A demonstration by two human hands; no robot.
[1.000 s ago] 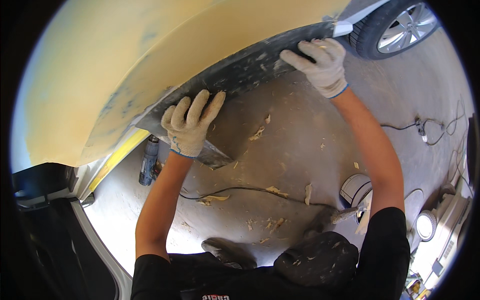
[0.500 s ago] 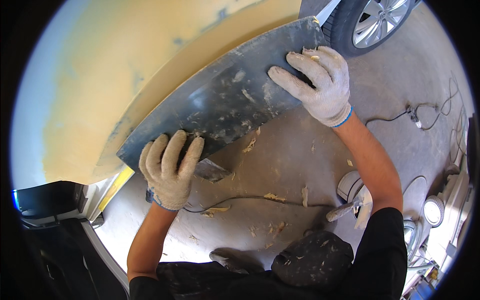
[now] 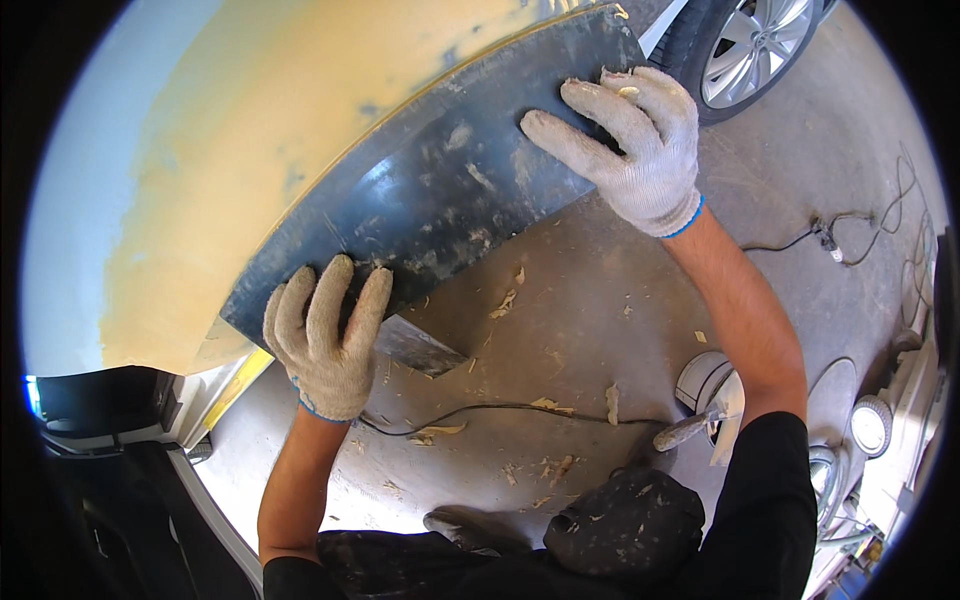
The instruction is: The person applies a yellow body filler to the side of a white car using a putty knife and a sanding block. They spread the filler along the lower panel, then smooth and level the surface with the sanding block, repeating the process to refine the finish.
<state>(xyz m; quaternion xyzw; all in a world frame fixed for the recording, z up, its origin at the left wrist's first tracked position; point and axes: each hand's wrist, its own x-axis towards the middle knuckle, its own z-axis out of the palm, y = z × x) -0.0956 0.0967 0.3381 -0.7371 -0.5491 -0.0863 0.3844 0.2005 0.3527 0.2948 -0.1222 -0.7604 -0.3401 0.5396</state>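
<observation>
A wide, dark, bendable filler spreader (image 3: 400, 180) lies with its long curved edge against the car panel (image 3: 230, 150), which is coated in pale yellow putty over light blue. A thin line of yellow putty runs along that edge. In a knitted work glove, my left hand (image 3: 325, 345) grips the spreader's lower left end. My right hand (image 3: 640, 150), gloved alike, grips the upper right end with its fingers spread over the face. Both thumbs are partly hidden. Below the spreader, beside my left hand, a grey flat blade-like piece (image 3: 425, 345) shows; what supports it is hidden.
A car wheel (image 3: 760, 50) stands at the far right. A dark cable (image 3: 510, 406) crosses the floor among putty scraps (image 3: 505, 303). Near my right forearm is a white bucket (image 3: 697, 380) with a putty-smeared tool handle (image 3: 680, 432). Another cable (image 3: 850, 225) lies at right.
Both hands have moved the spreader up and slightly left along the panel. The gap-like band of panel above its edge has narrowed, and putty now shows gathered along the edge.
</observation>
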